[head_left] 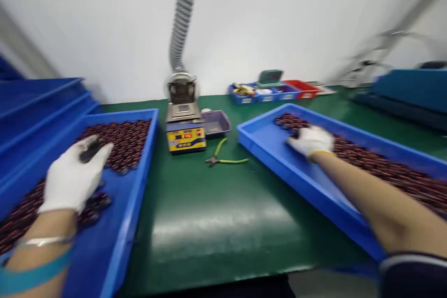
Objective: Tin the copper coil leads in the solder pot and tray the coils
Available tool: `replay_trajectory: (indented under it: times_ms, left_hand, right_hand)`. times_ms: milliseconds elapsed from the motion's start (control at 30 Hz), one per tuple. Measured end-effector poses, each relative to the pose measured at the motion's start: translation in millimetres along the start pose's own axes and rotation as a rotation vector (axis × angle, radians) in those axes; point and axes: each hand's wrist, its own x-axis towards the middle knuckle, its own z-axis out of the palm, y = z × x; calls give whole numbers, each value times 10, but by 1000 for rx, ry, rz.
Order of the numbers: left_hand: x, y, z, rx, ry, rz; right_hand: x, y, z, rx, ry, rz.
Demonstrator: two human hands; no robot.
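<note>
My left hand (71,174), in a white glove, is above the left blue tray (117,228). Its thumb and fingers are curled round a small dark coil (90,150), blurred by motion. Rows of dark, reddish wire-wound coils (124,142) fill the far part of that tray, and more lie under and beside the hand. My right hand (312,140), also gloved in white, reaches into the right blue tray (265,135). Its fingers are bent round a dark coil at the left end of the rows of coils (380,165); the grip is partly hidden and blurred.
Between the trays, a soldering pot (185,125) with a yellow display stands under a grey flexible duct (183,14). Green-handled cutters (226,160) lie before a small purple-grey tray (215,123). Small blue bins (267,95) and a red bin (302,88) line the back. Stacked blue trays (38,102) stand left.
</note>
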Motion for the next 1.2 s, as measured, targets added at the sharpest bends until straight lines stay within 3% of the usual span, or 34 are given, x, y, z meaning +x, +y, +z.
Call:
replay_trajectory:
  times_ms: [67,133,200,267,333,400,500,633,767,867,1000,1100,1200]
  left_hand:
    - [99,-123,-148,117,-25,-84]
    - [149,-263,-198,210,-73,-115]
    - [161,-370,-167,268,-126,-94]
    - [156,-420,-73,300,-190,-44]
    - [150,-423,58,327,-239,-10]
    - [150,-397,201,389,-290,-4]
    - [155,-341,382,463,-362,4]
    - [139,-283,476,460,-398,16]
    - [99,-284,481,464,-382,-33]
    - [86,-317,529,443,-397,-52]
    - [118,-356,527,393,-403,-77]
    - [111,-276,395,362,-366,-95]
    - [-45,-3,286,171,-217,-83]
  right_hand:
    - [182,246,193,1,74,-21]
    - [361,472,395,148,382,-155]
    - [481,632,527,258,586,-291]
    - [531,671,541,308,700,-393]
    - [518,547,446,331,729,-444]
    - [438,246,292,384,701,-482]
    - [128,-445,86,480,616,-621]
    - [-638,-1392,14,507,464,-845]
    - [-1405,-1981,147,631,261,-1122]
    - [-1819,-2182,332,756,131,-1217]
    - [-2169,-2223,657,927,-10,-1195]
    - [-2263,-2202,836,1007,-74,-1117]
    - [-2238,-2233,842,1073,-104,-1029]
